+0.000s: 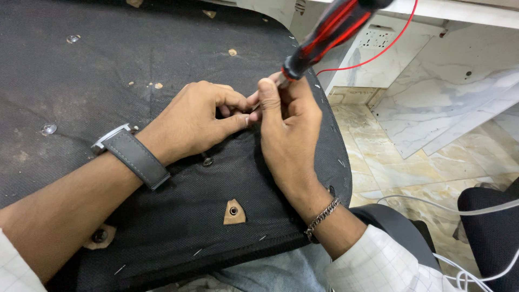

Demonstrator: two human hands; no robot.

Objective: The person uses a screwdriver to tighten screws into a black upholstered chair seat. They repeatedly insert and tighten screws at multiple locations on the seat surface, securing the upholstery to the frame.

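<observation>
Head view: nearest, a tan patch (pixel 234 212) with a bolt hole lies on the black fabric panel (pixel 81 81). Beyond it, the left hand (pixel 197 119) pinches something small, hidden. The right hand (pixel 289 127) clenches the red-and-black screwdriver (pixel 324 35) low on its handle; it looks light, rigid, best held there.

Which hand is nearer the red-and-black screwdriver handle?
Right. The right hand grips the screwdriver just below its handle; the left hand sits beside it on the black fabric panel, farther off.
</observation>
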